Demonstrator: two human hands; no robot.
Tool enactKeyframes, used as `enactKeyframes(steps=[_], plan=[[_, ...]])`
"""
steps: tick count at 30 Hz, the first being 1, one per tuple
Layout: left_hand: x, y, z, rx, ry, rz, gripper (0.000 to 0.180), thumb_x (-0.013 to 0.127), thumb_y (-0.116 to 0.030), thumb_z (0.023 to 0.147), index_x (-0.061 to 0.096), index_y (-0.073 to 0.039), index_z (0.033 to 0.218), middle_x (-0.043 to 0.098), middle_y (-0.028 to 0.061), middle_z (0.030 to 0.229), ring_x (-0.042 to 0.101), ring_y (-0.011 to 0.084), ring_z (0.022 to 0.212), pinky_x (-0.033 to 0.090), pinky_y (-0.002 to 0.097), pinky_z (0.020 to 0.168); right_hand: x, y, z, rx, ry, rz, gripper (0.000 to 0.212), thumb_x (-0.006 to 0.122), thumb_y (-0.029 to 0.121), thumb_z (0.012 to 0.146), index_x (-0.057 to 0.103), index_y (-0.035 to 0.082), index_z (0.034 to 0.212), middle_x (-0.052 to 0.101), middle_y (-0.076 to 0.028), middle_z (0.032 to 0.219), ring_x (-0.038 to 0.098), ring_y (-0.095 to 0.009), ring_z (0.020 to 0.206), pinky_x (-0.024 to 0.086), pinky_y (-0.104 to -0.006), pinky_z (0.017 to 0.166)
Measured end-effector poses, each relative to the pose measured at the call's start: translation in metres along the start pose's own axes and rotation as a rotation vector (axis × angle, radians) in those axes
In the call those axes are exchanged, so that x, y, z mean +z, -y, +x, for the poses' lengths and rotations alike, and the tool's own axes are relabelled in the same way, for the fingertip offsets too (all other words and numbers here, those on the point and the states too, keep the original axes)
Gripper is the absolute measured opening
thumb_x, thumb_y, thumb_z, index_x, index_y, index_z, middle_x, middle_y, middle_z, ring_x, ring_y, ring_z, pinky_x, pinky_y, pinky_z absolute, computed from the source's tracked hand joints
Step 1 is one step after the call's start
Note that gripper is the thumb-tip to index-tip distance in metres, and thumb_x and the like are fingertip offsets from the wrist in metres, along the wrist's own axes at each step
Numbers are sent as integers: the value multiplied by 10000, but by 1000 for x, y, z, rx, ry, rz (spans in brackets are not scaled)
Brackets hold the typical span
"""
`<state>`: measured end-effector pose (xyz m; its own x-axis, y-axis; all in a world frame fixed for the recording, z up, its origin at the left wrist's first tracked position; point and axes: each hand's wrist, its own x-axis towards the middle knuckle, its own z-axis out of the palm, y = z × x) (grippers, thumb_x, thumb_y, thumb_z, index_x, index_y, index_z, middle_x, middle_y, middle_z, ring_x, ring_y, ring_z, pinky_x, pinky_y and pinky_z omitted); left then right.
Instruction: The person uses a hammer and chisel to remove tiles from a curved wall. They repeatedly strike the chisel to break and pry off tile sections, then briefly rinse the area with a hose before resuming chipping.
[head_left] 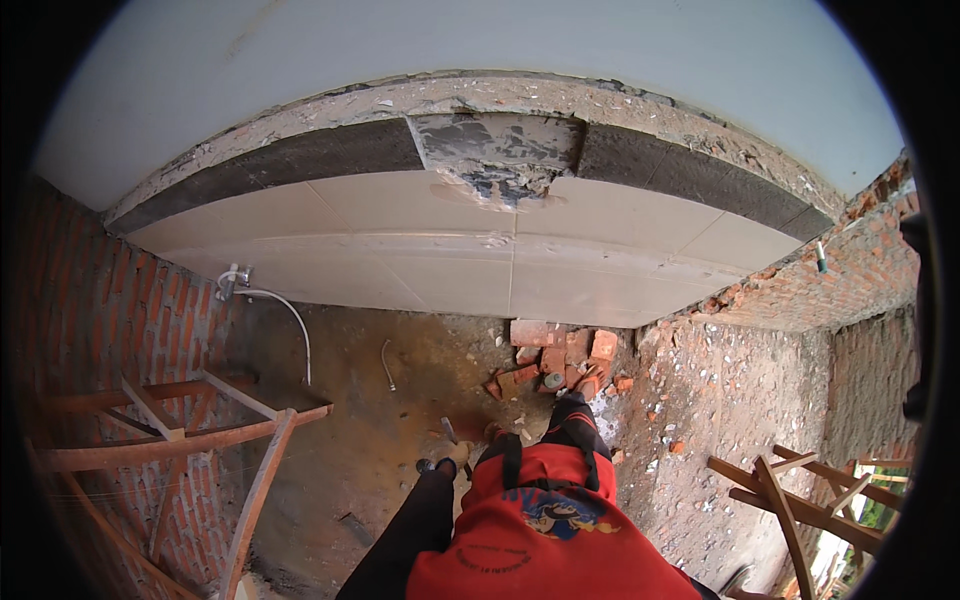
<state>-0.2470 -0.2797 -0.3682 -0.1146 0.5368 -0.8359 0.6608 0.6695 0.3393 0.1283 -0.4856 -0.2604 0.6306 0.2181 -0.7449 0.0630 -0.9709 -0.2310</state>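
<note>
The left hand [458, 455] is at a narrow grey tool [449, 430], beside the red shirt [480, 550] — too small to tell how the fingers close. The right hand is out of view. Broken bricks [552, 360] lie near the floor's [320, 480] far edge, by the tiled wall [420, 270] — 2 wooden frames [160, 455] flank the person.

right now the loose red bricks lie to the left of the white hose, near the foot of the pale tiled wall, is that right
Not quite: the loose red bricks lie to the right of the white hose, not to its left, as the head view shows. They do lie near the foot of the pale tiled wall.
</note>
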Motion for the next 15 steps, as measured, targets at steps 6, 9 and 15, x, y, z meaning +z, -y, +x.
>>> enactKeyframes(steps=[6,9,15], plan=[[-45,-198,-32,416,-59,-719,286,441,-285,848,560,-65,709,546,40,595,555,168,541,458,321,527,-5,-3,9,-75,-10,-72,353,508,324,829,669,13,873,647,-174,748,640,-294,756,472,-394,657],[-65,-300,-91,443,223,-1120,289,432,-349,915,491,-144,721,476,-2,594,469,135,490,400,299,450,-7,-4,13,-119,-17,-117,349,509,323,825,670,18,875,650,-177,757,642,-303,768,472,-398,669],[-100,-419,-174,579,672,-1411,320,390,-408,954,520,-138,843,475,-10,611,441,119,477,347,269,425,-20,23,-1,-238,-64,-208,339,512,320,817,672,28,879,655,-185,774,646,-321,790,471,-406,692]])
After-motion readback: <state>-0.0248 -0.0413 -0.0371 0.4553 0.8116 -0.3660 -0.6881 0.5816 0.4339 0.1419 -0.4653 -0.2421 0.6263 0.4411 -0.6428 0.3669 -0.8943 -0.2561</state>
